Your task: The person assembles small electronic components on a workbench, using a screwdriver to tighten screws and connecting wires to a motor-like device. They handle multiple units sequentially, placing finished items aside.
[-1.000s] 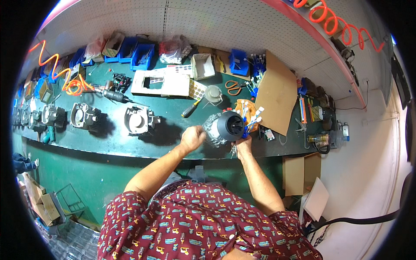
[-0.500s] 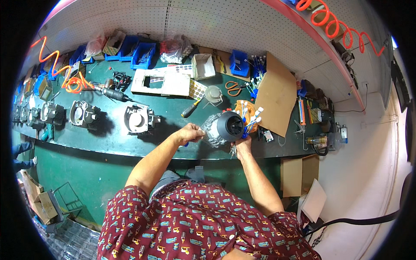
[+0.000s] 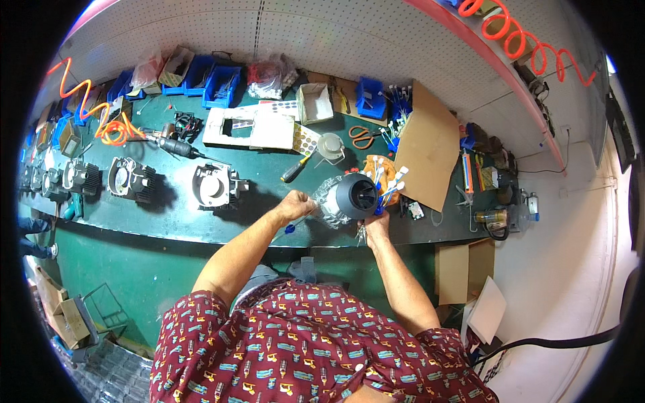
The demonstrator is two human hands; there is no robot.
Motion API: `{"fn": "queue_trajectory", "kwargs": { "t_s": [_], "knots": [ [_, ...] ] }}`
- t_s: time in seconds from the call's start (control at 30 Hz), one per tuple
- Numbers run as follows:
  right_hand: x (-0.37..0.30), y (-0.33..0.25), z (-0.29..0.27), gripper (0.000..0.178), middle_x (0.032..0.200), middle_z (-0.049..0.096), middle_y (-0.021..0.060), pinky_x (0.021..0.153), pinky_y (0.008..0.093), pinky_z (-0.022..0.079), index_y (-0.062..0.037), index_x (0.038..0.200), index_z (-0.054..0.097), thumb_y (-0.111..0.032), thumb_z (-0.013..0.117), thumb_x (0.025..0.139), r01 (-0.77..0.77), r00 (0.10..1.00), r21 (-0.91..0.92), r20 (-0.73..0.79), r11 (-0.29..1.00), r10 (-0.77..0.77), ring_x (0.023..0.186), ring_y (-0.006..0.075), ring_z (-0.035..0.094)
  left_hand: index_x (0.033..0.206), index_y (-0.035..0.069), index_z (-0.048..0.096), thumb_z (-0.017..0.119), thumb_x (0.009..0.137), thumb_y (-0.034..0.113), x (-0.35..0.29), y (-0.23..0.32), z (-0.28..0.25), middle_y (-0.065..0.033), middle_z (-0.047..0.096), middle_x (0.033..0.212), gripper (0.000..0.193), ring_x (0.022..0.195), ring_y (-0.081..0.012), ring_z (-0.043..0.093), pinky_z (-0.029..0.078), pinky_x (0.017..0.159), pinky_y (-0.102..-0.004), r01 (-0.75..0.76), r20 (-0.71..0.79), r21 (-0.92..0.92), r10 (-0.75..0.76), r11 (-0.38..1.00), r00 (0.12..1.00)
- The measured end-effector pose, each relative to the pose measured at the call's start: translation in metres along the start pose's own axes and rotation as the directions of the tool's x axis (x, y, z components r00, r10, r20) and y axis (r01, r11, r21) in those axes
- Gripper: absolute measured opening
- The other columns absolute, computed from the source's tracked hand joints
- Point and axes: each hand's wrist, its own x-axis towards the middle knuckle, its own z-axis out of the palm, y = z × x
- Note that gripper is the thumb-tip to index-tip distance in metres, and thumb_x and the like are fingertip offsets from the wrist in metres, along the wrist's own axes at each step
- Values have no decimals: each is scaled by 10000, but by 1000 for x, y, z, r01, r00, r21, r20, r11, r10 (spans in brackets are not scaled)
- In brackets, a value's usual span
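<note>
On the bench in front of me stands a dark grey round housing [image 3: 355, 196] with a dark hollow, clear plastic film [image 3: 330, 213] bunched at its left side. My left hand [image 3: 295, 205] is closed in a pinch beside the film. Below it hangs a thin wire with a blue end [image 3: 289, 229]. My right hand [image 3: 377, 227] is closed at the housing's lower right, around a bundle of wires [image 3: 390, 190] with white and blue connectors. Thin ends of the bundle stick out under that hand; its fingers are partly hidden. Behind the bundle lies an orange-brown glove [image 3: 371, 165].
Finned metal housings [image 3: 213, 186] stand in a row at left. Behind are a screwdriver [image 3: 296, 169], orange-handled scissors [image 3: 363, 138], a small white box [image 3: 315, 103], blue bins [image 3: 222, 87] and a cardboard sheet [image 3: 430, 148]. An orange coiled hose [image 3: 119, 129] rests at far left.
The blue end under my left hand hangs slightly lower and shows more of its wire. My left hand has shifted very little. The housing and my right hand stay in place.
</note>
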Motion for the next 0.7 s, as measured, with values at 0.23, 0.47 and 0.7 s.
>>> {"fn": "queue_trajectory", "kwargs": {
  "t_s": [0.23,0.47,0.7],
  "knots": [
    [-1,-2,2,320,865,653,19,429,256,481,-132,1136,536,11,674,885,12,1000,4,-15,1000,-12,621,122,614,876,25,690,644,971,272,-5,5,-5,-33,670,772,268,663,-129,579,459,609,-257,93,236,-300,-20,949,972],
    [-2,-1,2,321,875,646,20,435,255,471,-124,1133,535,34,658,881,23,1000,40,-4,999,-23,613,119,593,873,57,718,681,838,251,-31,28,22,-140,723,862,201,884,-345,667,456,855,-435,-189,-85,860,499,474,863],
    [-2,-2,2,247,831,642,4,456,274,483,-109,1079,579,30,651,888,-30,999,27,-19,999,30,623,121,596,1078,47,684,739,768,370,-53,33,11,-154,699,1059,451,1068,-335,614,422,924,-461,-153,-232,644,382,750,895]
  ]
}}
